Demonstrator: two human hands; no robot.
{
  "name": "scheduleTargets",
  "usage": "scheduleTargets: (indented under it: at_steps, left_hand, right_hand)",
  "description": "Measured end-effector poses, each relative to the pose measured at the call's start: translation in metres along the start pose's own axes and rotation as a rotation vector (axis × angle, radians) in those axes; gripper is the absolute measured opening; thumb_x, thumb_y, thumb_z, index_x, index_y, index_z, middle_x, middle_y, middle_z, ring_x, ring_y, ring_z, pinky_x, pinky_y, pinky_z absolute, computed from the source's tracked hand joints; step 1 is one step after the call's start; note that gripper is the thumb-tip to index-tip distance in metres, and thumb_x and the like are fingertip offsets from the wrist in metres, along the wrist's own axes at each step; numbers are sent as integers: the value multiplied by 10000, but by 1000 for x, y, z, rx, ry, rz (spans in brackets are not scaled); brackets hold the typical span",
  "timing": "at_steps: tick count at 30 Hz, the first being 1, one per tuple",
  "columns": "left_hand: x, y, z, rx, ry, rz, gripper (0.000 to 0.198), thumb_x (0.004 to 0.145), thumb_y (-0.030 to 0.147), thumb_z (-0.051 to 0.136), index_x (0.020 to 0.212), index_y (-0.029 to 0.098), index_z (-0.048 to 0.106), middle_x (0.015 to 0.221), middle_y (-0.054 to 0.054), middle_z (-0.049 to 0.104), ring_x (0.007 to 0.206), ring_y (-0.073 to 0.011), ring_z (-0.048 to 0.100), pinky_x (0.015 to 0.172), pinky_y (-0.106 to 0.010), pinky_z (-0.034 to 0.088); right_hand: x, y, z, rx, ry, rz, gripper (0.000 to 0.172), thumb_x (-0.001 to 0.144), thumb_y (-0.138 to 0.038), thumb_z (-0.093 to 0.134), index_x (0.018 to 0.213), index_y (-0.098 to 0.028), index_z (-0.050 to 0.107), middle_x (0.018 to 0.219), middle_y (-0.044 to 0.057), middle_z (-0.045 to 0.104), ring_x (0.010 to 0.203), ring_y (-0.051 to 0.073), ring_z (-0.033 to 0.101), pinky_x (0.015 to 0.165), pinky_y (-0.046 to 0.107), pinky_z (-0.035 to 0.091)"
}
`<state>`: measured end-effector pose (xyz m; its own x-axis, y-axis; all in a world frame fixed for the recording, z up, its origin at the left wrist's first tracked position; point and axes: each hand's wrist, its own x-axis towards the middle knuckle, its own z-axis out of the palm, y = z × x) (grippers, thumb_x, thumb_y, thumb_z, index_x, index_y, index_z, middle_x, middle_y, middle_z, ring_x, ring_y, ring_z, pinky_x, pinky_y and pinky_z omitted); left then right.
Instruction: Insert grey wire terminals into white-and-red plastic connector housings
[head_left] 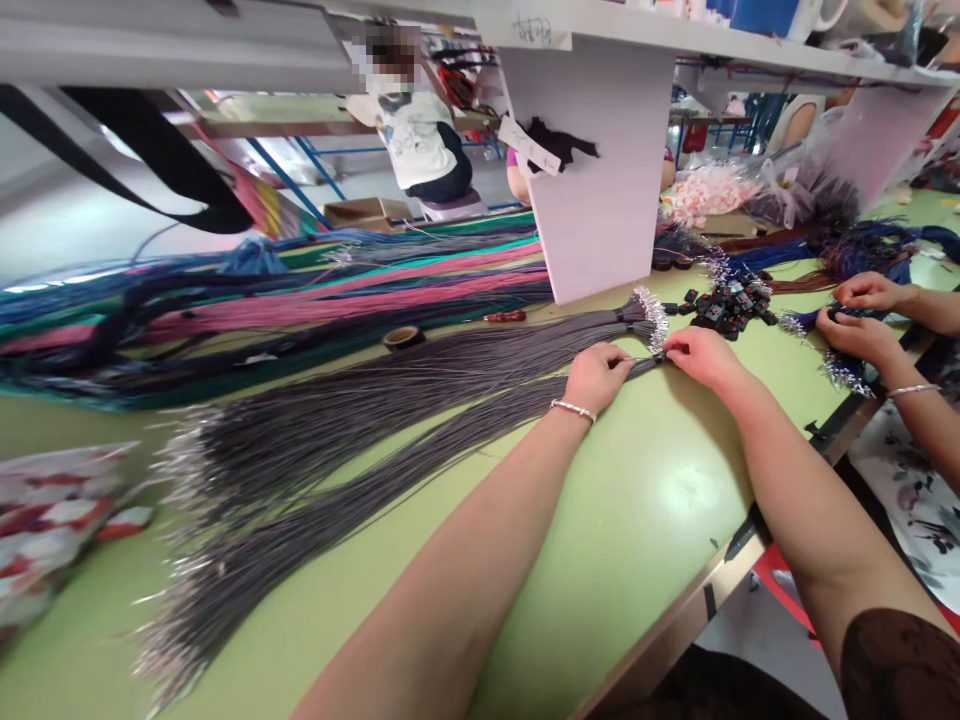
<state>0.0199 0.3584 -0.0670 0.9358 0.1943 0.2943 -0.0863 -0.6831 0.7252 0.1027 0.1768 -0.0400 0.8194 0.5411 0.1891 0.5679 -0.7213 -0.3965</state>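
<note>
grey wire (638, 362) pinched over a green table (615, 520)
the left hand (598, 380) grasps the wire; the right hand (701, 358) clasps a small black piece (659, 356) at its end, near heaped black parts (727, 306).

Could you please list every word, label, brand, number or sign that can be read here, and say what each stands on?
No text reads clearly.
Paper label on the shelf: handwritten marks, too blurred to read.
White tag on the upright panel: faint marks, too small to read.
White shirt in the background: print too blurred to read.
Gray cables: no writing visible.
</note>
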Motion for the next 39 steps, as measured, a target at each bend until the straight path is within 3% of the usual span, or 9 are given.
scheduleTargets:
  at_steps: [9,17,22,26,29,32,34,39]
  left_hand:
    - [-12,4,-4,41,-68,78,88,724,246,679,784,182,678,846,-33,651,830,-180,589,788,-313,472]
    - [-10,1,1,54,-65,89,18,722,209,670,717,194,663,818,-22,633,836,-179,577,794,-313,466]
    - [-9,-2,2,18,-63,59,44,728,237,673,722,195,681,798,-20,628,798,-170,572,762,-304,465]
    - [-9,-1,1,7,-54,59,58,740,233,656,707,194,683,785,-22,631,776,-165,571,742,-298,466]
    - [-9,1,0,12,-64,54,59,741,243,660,716,195,685,816,-27,641,805,-172,578,762,-306,469]
    - [-10,4,-1,21,-57,42,48,746,236,657,727,197,679,832,-27,645,818,-173,582,775,-311,470]
    - [-10,4,-2,24,-51,40,56,756,238,650,728,195,672,831,-27,645,815,-172,583,774,-310,469]
    - [-10,5,-1,72,-57,77,168,704,319,719,775,186,644,847,-34,637,827,-191,581,777,-325,470]
  right_hand:
    - [-4,-2,-4,-22,-63,7,85,749,-220,603,798,-229,672,708,-12,656,597,127,528,519,247,333]
    - [-5,1,-7,37,103,-117,151,792,-198,544,801,-215,694,811,20,666,733,155,576,670,272,421]
    - [-9,-22,0,-10,-76,-359,167,779,-221,609,926,-214,689,938,41,625,783,147,561,693,255,414]
    - [-6,-27,6,3,-125,-381,118,803,-199,583,773,-190,696,821,35,629,751,140,561,692,250,412]
    - [-1,-15,7,160,-6,-325,116,786,-225,595,739,-189,694,768,19,648,725,136,571,696,252,426]
    - [2,-1,7,280,150,-101,138,752,-287,615,688,-181,676,689,10,644,641,136,556,625,259,425]
    - [4,3,8,355,173,33,173,733,-319,614,649,-172,649,606,-1,612,560,127,521,556,254,408]
    - [4,-3,10,487,172,150,184,709,-330,592,618,-171,592,531,-24,542,464,106,473,462,236,395]
